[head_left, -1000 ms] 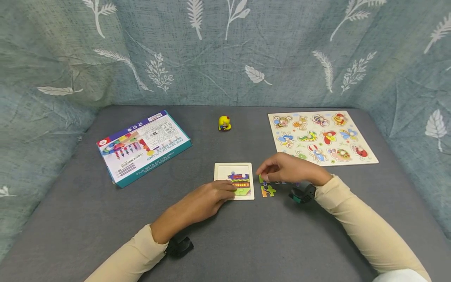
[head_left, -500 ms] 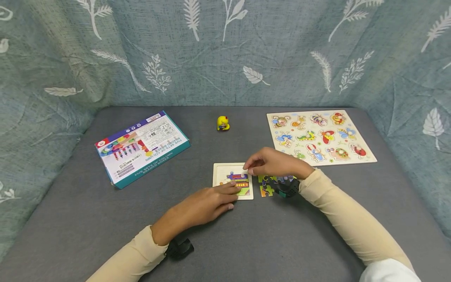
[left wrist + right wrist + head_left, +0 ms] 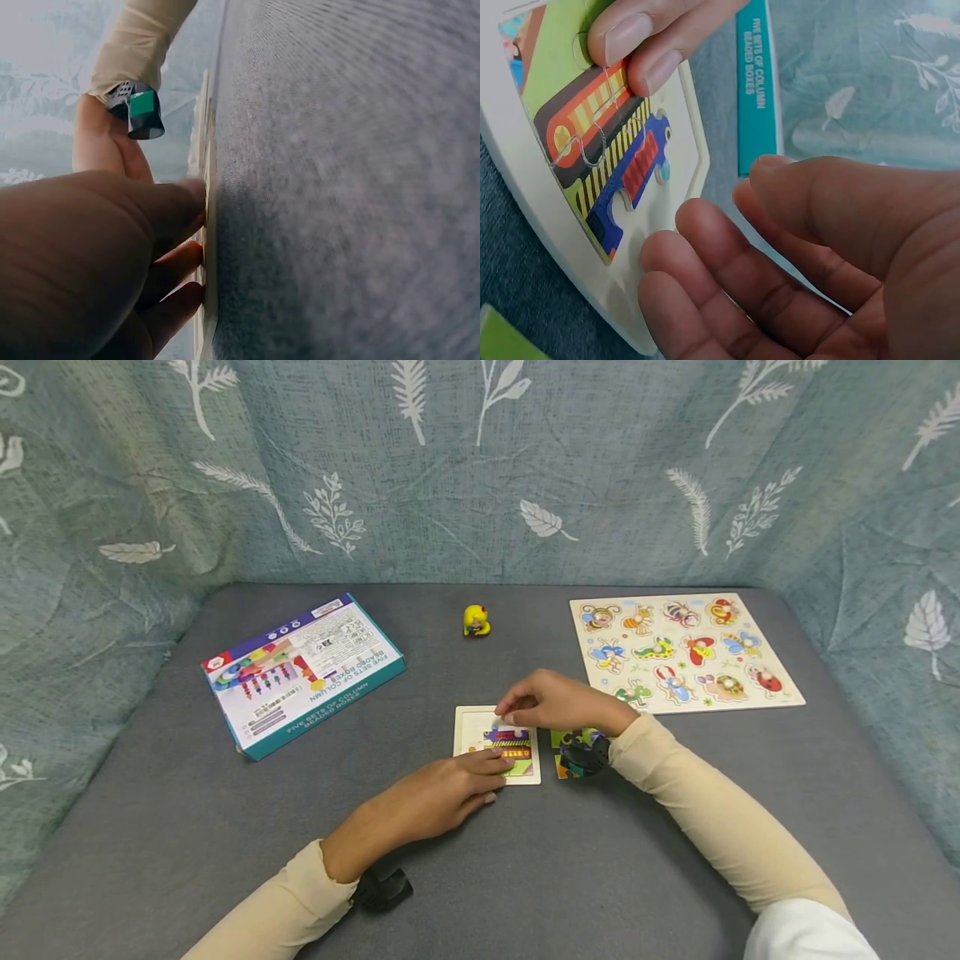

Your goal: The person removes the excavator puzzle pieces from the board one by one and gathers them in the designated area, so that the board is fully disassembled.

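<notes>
A square wooden jigsaw tray (image 3: pixel 465 718) lies on the grey table, its lower right part filled with joined puzzle pieces (image 3: pixel 592 142) picturing a striped vehicle. My left hand (image 3: pixel 442 797) rests over the tray's lower left, with fingertips (image 3: pixel 626 37) on the joined pieces. Above the tray's upper right side is my right hand (image 3: pixel 558 702). Its fingers are loosely bent, and no piece shows between thumb and fingers in the right wrist view. Right of the tray, loose jigsaw pieces (image 3: pixel 565 739) lie partly hidden under the right wrist.
A box of beaded columns (image 3: pixel 303 677) lies at the back left. A small yellow toy figure (image 3: pixel 475 620) stands behind the tray. An insect peg puzzle board (image 3: pixel 682 652) lies at the back right. A leaf-patterned curtain (image 3: pixel 450 477) hangs behind the table.
My right hand has moved left from the loose pieces to above the tray. The left hand has stayed on the tray, its fingers shifting slightly.
</notes>
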